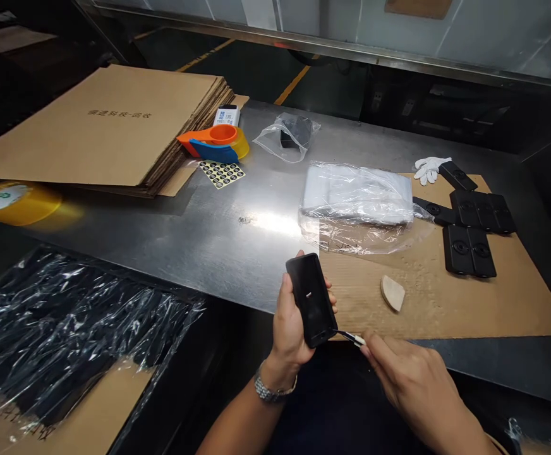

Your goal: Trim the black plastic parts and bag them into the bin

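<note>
My left hand (289,322) is wrapped round a black rectangular device (311,298), holding it upright over the near edge of the metal table (237,221). My right hand (411,379) pinches a thin white-tipped tool (351,337) whose point touches the device's lower end. Several more black devices (469,227) lie on a sheet of brown cardboard (446,297) at the right. A clear plastic bag with white contents (358,196) rests at the cardboard's far left corner.
A stack of flat cardboard boxes (100,126) sits at the back left, beside an orange and blue tape dispenser (213,142) and a sticker sheet (222,173). White gloves (429,169), a small bagged item (290,134), a yellow tape roll (14,201) and a plastic-lined box (67,328) are around.
</note>
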A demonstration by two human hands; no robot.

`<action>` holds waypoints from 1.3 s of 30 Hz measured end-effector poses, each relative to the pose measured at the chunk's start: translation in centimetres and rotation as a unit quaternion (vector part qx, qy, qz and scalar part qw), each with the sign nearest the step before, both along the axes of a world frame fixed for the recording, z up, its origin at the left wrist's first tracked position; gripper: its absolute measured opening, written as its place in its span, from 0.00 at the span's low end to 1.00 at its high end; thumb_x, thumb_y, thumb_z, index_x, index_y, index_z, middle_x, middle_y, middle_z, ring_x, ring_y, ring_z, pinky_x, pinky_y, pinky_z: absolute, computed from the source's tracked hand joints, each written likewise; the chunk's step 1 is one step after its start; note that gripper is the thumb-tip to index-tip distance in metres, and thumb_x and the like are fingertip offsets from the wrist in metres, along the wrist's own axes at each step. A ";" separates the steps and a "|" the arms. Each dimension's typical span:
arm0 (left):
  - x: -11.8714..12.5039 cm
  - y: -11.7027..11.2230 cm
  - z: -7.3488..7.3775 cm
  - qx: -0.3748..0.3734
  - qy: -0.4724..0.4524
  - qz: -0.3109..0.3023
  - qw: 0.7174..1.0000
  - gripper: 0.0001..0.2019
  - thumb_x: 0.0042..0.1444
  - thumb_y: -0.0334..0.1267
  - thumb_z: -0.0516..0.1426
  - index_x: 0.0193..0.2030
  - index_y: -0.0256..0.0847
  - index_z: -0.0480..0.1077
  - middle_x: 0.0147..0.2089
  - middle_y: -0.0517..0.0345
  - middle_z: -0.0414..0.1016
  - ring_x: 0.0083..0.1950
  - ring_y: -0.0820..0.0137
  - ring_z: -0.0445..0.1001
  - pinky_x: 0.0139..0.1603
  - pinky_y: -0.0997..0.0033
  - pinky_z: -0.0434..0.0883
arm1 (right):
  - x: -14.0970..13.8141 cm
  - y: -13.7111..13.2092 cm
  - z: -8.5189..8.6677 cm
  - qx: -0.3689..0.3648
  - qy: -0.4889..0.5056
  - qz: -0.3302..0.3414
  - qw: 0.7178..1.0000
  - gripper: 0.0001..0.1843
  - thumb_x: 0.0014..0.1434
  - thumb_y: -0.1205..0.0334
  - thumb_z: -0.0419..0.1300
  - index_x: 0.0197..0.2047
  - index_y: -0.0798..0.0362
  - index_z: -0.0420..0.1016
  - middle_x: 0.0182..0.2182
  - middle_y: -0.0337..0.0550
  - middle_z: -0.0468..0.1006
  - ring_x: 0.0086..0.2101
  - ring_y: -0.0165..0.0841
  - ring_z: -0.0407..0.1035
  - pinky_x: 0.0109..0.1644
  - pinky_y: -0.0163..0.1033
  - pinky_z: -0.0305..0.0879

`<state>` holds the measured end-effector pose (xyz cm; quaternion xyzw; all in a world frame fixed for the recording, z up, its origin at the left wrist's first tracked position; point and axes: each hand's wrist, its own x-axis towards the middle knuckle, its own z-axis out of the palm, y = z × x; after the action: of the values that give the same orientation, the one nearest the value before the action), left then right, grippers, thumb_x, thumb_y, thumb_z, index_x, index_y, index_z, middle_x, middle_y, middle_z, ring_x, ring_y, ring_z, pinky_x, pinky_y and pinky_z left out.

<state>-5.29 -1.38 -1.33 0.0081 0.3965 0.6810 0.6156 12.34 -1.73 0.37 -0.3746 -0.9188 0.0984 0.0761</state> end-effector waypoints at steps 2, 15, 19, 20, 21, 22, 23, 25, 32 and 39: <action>0.1 0.0 -0.1 0.000 0.020 -0.008 1.000 0.26 0.59 0.52 0.46 0.63 0.50 0.51 0.32 0.56 0.71 0.27 0.72 0.72 0.27 0.72 0.72 | 0.0 0.0 -0.1 0.030 -0.015 0.005 0.999 0.18 0.67 0.60 0.40 0.36 0.53 0.69 0.17 0.37 0.69 0.18 0.27 0.64 0.22 0.36 0.42; 0.3 -0.2 -0.5 0.069 0.034 -0.016 0.997 0.28 0.56 0.55 0.48 0.63 0.52 0.51 0.33 0.56 0.73 0.28 0.71 0.72 0.28 0.72 0.72 | -0.4 -1.1 -2.4 -0.648 0.142 -0.058 0.746 0.24 0.64 0.45 0.40 0.33 0.54 0.66 0.15 0.30 0.59 0.14 0.22 0.53 0.18 0.27 0.49; 0.3 0.6 -0.7 0.028 -0.029 -0.027 0.999 0.22 0.59 0.53 0.45 0.56 0.46 0.62 0.33 0.56 0.72 0.28 0.72 0.72 0.28 0.72 0.72 | -0.5 -1.4 -2.5 -0.694 0.263 -0.069 0.667 0.21 0.59 0.43 0.49 0.33 0.55 0.64 0.17 0.30 0.59 0.16 0.21 0.52 0.19 0.27 0.50; 0.3 0.7 -0.8 0.002 -0.044 -0.035 0.998 0.22 0.59 0.52 0.45 0.51 0.41 0.66 0.32 0.55 0.72 0.27 0.73 0.72 0.28 0.73 0.72 | -0.5 -1.1 -2.3 -0.643 0.294 -0.091 0.701 0.19 0.58 0.45 0.51 0.32 0.54 0.63 0.19 0.31 0.59 0.18 0.22 0.53 0.21 0.27 0.52; 0.4 0.9 -0.9 -0.024 -0.055 -0.043 0.997 0.23 0.59 0.52 0.45 0.45 0.36 0.69 0.32 0.54 0.72 0.26 0.73 0.72 0.27 0.74 0.72 | -0.4 -0.8 -2.0 -0.582 0.313 -0.113 0.741 0.18 0.58 0.47 0.53 0.31 0.54 0.63 0.20 0.32 0.59 0.20 0.23 0.54 0.24 0.28 0.53; 0.5 0.9 -0.9 -0.046 -0.063 -0.050 0.996 0.24 0.59 0.52 0.45 0.40 0.33 0.71 0.32 0.53 0.72 0.26 0.73 0.71 0.27 0.74 0.72 | -0.4 -0.5 -1.8 -0.522 0.318 -0.135 0.780 0.16 0.58 0.49 0.54 0.29 0.54 0.63 0.21 0.32 0.59 0.22 0.24 0.54 0.26 0.29 0.54; 0.7 1.0 -1.0 -0.062 -0.066 -0.054 0.994 0.24 0.59 0.52 0.45 0.36 0.31 0.71 0.32 0.53 0.72 0.26 0.73 0.71 0.26 0.74 0.72 | -0.4 -0.2 -1.6 -0.468 0.313 -0.155 0.812 0.15 0.59 0.51 0.53 0.29 0.54 0.64 0.22 0.33 0.59 0.24 0.25 0.55 0.28 0.30 0.54; 1.2 0.8 -0.9 -0.067 -0.062 -0.050 0.995 0.24 0.59 0.52 0.46 0.35 0.31 0.71 0.31 0.53 0.72 0.26 0.73 0.71 0.26 0.74 0.72 | -0.7 0.2 -1.4 -0.401 0.289 -0.183 0.850 0.14 0.60 0.53 0.52 0.30 0.55 0.67 0.22 0.34 0.61 0.24 0.26 0.55 0.28 0.31 0.53; 2.3 0.0 -0.3 -0.010 -0.063 0.007 0.998 0.24 0.58 0.54 0.45 0.40 0.35 0.71 0.28 0.54 0.73 0.26 0.71 0.71 0.29 0.71 0.72 | -2.4 -0.1 -2.9 -0.442 0.288 -0.196 0.827 0.18 0.60 0.50 0.51 0.25 0.54 0.60 0.18 0.32 0.58 0.20 0.24 0.51 0.22 0.31 0.47; 1.3 0.6 0.0 -0.094 -0.117 -0.053 0.987 0.29 0.60 0.54 0.40 0.31 0.32 0.71 0.22 0.52 0.72 0.22 0.72 0.70 0.25 0.75 0.70 | -1.5 0.1 -4.8 -0.368 0.350 -0.231 0.830 0.18 0.59 0.54 0.53 0.22 0.53 0.57 0.18 0.31 0.50 0.20 0.23 0.46 0.22 0.31 0.45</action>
<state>-4.01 -0.83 -1.28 -0.1088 0.3834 0.6034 0.6907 10.81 -1.60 -4.46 -0.5170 -0.6131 0.5332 0.2693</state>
